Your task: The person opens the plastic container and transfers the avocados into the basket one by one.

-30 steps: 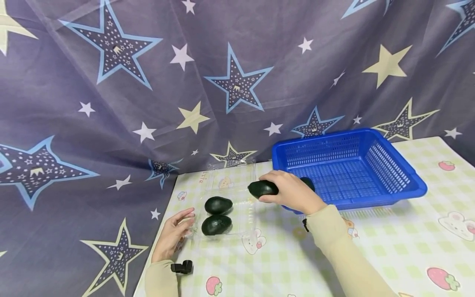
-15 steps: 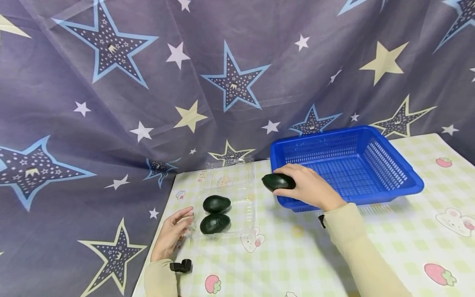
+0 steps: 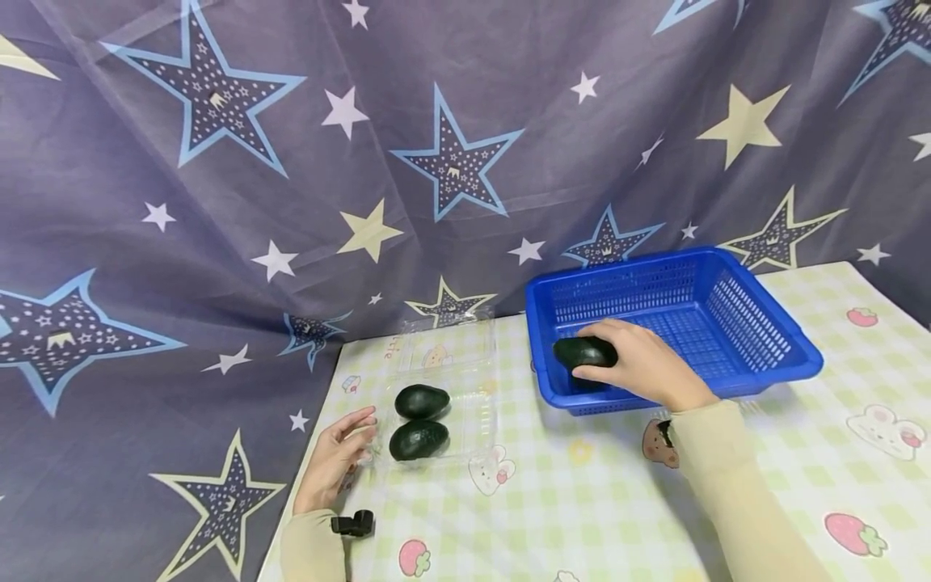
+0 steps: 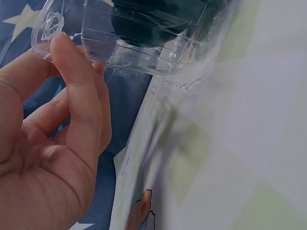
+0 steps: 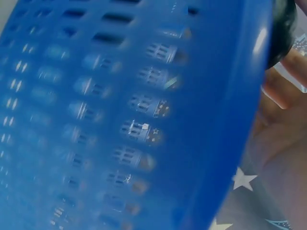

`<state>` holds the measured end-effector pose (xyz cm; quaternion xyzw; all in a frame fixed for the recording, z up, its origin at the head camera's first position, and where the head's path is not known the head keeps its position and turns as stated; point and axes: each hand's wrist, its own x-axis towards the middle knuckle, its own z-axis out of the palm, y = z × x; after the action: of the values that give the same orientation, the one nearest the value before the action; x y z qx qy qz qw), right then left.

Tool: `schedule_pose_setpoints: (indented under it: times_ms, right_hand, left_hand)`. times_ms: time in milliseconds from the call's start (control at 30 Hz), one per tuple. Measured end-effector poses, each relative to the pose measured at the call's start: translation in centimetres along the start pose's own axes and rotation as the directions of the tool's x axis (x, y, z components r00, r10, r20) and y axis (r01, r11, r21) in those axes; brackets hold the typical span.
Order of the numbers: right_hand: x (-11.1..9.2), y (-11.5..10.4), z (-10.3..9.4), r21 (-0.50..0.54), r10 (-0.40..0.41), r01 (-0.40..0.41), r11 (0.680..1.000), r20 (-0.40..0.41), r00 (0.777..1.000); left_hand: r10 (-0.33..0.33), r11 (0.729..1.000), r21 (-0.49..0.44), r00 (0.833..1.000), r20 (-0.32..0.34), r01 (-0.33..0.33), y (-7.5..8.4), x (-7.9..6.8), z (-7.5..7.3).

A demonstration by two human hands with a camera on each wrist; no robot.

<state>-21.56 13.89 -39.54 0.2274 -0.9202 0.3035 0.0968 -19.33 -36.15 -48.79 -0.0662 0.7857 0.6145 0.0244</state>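
My right hand [image 3: 647, 365] grips a dark green avocado [image 3: 584, 352] inside the near left part of the blue basket [image 3: 789, 370]. Beneath it, a second dark shape is mostly hidden. In the right wrist view the basket wall [image 5: 192, 105] covers most of the picture, with part of the avocado [image 5: 282, 33] and hand [image 5: 285, 129] past its rim. Two avocados, a far one [image 3: 422, 401] and a near one [image 3: 418, 440], lie side by side in a clear plastic clamshell [image 3: 476, 416]. The fingers of my left hand [image 3: 337, 461] pinch its left edge; the left wrist view shows this rim [image 4: 53, 26] close up.
The clamshell's lid [image 3: 447, 343] lies folded back toward the curtain. A green and white checked cloth [image 3: 567, 501] covers the table. Behind the table hangs a star-patterned curtain [image 3: 480, 242]. The table's left edge runs beside my left forearm.
My right hand has carried the avocado rightward from beside the clamshell, over the basket's left rim and into the basket. My left hand has stayed at the clamshell's edge.
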Motion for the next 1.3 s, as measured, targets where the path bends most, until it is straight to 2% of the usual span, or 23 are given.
schedule_pose_setpoints:
  times_ms: [333,600,1067,1300]
  right_hand:
    - [-1.1,2.2,-0.2,-0.046,-0.031,0.033,0.998,0.041,0.999]
    - [-1.4,2.6,0.0,-0.034,0.031,-0.026,0.999,0.145,0.989]
    - [-0.9,3.0,0.4,0.012,0.066,-0.07,0.997,0.218,0.974]
    - [-0.6,2.8,0.5,0.025,0.097,-0.107,0.994,0.272,0.957]
  left_hand:
    - [0.008,1.0,0.013,1.0,0.01,-0.008,-0.2,-0.1,0.0]
    - [0.004,1.0,0.001,1.0,0.008,-0.004,-0.1,-0.1,0.0]
    - [0.016,1.0,0.005,1.0,0.011,-0.016,-0.1,0.0,-0.3]
    - [0.02,1.0,-0.002,1.0,0.004,-0.02,-0.2,0.1,-0.3]
